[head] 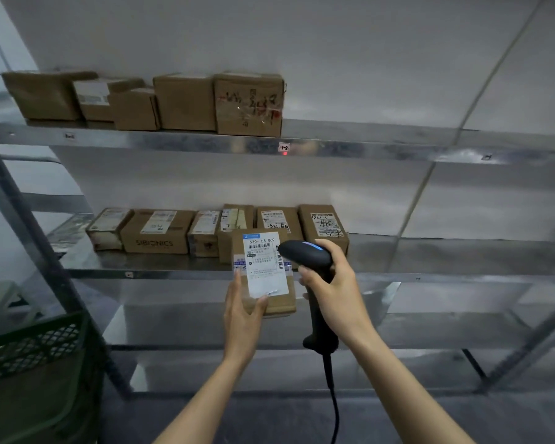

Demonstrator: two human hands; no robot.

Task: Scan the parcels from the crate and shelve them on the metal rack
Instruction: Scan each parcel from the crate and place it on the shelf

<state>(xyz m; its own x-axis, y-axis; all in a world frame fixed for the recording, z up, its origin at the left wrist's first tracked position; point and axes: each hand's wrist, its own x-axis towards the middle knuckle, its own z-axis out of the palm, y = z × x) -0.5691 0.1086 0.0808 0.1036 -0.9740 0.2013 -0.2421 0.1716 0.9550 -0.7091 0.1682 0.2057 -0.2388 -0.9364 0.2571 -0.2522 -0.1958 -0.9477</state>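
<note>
My left hand (242, 310) grips a small cardboard parcel (282, 299) from below, its white shipping label (263, 262) facing me. My right hand (334, 283) holds a black corded barcode scanner (305, 253) by its handle, the head right beside the label's right edge. Both are raised in front of the metal rack (366, 149). The middle shelf (161, 267) behind the parcel carries a row of several boxes. The dark green crate (32, 344) sits at the lower left; its contents are hidden.
Several cardboard boxes (186, 102) line the left half of the upper shelf. A small red-lit tag (283, 148) marks that shelf's front edge. The right halves of both shelves are bare metal. A dark slanted upright (45, 251) stands at the left.
</note>
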